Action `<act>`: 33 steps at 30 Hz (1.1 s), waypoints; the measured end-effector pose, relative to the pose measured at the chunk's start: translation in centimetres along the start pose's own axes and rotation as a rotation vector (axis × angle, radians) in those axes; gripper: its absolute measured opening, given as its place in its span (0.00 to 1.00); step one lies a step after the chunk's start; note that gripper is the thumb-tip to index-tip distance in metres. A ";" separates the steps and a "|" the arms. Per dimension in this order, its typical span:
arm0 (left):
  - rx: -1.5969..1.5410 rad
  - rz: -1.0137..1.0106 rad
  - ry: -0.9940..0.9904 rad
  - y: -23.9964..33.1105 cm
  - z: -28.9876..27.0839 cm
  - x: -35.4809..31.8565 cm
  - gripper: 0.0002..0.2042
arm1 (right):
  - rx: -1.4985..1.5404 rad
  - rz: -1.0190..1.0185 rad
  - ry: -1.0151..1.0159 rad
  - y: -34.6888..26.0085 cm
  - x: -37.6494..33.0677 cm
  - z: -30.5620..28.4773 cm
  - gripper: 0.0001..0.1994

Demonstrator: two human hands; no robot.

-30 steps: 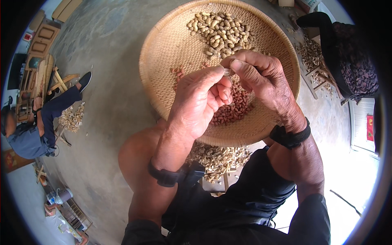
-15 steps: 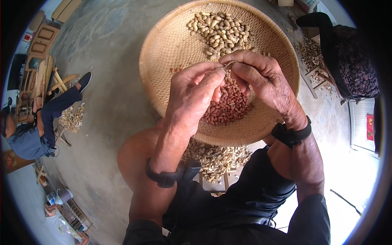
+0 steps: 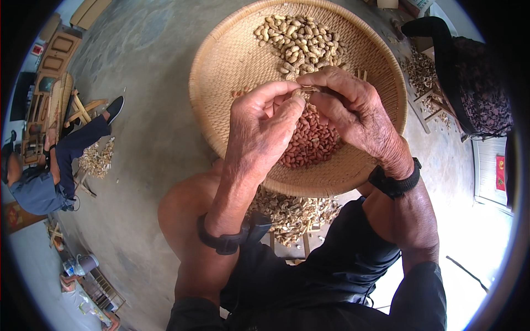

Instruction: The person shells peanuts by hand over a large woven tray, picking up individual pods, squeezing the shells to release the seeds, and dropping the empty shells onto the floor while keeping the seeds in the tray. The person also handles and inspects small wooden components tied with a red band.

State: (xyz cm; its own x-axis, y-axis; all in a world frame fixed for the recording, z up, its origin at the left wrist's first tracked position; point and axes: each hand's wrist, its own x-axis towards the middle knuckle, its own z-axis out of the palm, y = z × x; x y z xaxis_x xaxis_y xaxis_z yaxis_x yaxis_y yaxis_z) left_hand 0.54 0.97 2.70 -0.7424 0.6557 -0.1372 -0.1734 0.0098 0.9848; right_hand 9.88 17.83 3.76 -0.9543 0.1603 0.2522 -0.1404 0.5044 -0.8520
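Observation:
Over a round woven basket (image 3: 221, 60), my left hand (image 3: 262, 118) and my right hand (image 3: 356, 107) meet fingertip to fingertip. Both are closed in a pinch on a small peanut shell (image 3: 308, 89), which is partly hidden by the fingers. Whole unshelled peanuts (image 3: 301, 41) are heaped in the far part of the basket. Beneath my hands lies a pile of red shelled peanut kernels (image 3: 312, 143), partly covered by them. A few more kernels (image 3: 238, 93) show left of my left hand.
Under the basket's near rim, empty shells (image 3: 295, 215) are piled between my legs by a wooden stool. A seated person (image 3: 41, 190) is at the left, with shells (image 3: 97, 158) on the floor nearby. Another person in dark patterned clothes (image 3: 483, 88) sits at the right, near more shells (image 3: 420, 71).
My hands stay together over the basket. The left hand's fingers have curled in slightly, and the right hand's fingers have shifted around the shell, which shows a little more.

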 end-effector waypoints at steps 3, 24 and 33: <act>-0.057 0.009 0.008 0.2 0.3 -0.2 0.13 | 0.066 0.088 0.000 0.2 -0.1 0.2 0.12; 0.042 0.016 0.025 -1.0 -0.3 0.2 0.13 | -0.069 0.034 0.050 0.3 0.3 1.4 0.14; -0.018 0.011 0.032 -0.7 -0.3 0.1 0.14 | -0.014 0.023 0.100 0.9 0.3 1.9 0.13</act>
State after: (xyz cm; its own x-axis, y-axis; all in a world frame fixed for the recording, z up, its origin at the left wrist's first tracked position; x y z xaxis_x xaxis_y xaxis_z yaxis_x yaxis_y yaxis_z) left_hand 0.39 0.84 1.94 -0.7647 0.6313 -0.1296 -0.1759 -0.0111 0.9843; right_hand 8.96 16.75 2.20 -0.9260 0.2557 0.2778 -0.1145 0.5109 -0.8520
